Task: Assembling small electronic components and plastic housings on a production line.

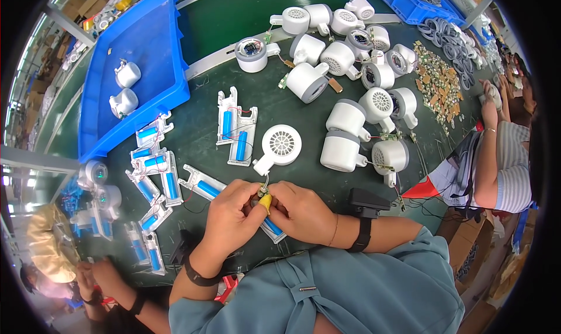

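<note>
Fan head (281,142): white, resting on the dark green bench (219,77) just beyond the fingertips, grille up, its short stub angled toward the person.
Wires (267,180): thin, running from the stub down to the fingers.
Left hand (232,216): thumb and forefinger brought together, the grip pinched on a small wired part (262,191) at the wire ends.
Right hand (308,213): fingertips meet the left ones; they look bunched on the same spot, but whether they clamp the part cannot be told.
Yellow piece (266,202): between the two thumbs; tape or a finger cover, too small to tell.
Handle shell (193,178): white with blue cells, lying slantwise and partly hidden beneath the hands.
Wire work: the step in hand appears to be fine handling of the wire ends, with the fan head left lying.
Next touch: probably calls for a steady left pinch, small right-finger movements and slack in the wires.
Left of the hands: more handle shells (169,184) with blue cells, and a blue bin (180,80) beyond.
Right of the hands: grouped fan units (339,58) and a heap of small circuit boards (438,84).
</note>
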A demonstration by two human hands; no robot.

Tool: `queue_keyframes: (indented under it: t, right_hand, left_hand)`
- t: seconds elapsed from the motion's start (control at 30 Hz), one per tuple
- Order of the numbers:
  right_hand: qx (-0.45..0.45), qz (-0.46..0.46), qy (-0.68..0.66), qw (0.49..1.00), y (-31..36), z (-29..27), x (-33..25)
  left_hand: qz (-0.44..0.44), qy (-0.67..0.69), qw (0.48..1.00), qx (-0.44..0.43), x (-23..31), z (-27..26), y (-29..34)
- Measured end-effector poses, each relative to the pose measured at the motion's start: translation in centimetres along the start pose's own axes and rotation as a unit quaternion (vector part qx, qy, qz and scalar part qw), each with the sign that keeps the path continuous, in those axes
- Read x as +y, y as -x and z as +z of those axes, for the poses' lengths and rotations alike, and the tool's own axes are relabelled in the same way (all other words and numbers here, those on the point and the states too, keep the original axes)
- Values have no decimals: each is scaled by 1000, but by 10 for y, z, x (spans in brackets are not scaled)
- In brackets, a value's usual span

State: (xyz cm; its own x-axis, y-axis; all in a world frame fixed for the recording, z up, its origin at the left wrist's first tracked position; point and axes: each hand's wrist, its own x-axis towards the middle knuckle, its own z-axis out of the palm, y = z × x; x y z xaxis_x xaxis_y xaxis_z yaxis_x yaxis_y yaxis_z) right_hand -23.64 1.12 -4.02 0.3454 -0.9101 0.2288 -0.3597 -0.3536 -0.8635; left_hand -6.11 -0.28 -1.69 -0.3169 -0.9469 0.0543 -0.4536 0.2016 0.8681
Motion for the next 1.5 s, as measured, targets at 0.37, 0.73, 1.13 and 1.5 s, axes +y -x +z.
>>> queue_keyframes:
  t: [0.37,0.73,1.13,1.5]
  right_hand:
    - [43,105,-160,981,0,-8,-1]
    - [38,8,-171,985,-5,-17,-1]
    - [-57,126,-548,825,-9,-14,6]
    - [-97,288,-541,784,-14,-32,6]
  left_hand:
    - [-12,234,972,-24,0,-18,0]
    - [-107,517,845,-84,9,-26,8]
    - [-128,683,708,-124,24,-14,15]
    - [-171,670,718,-74,25,-15,15]
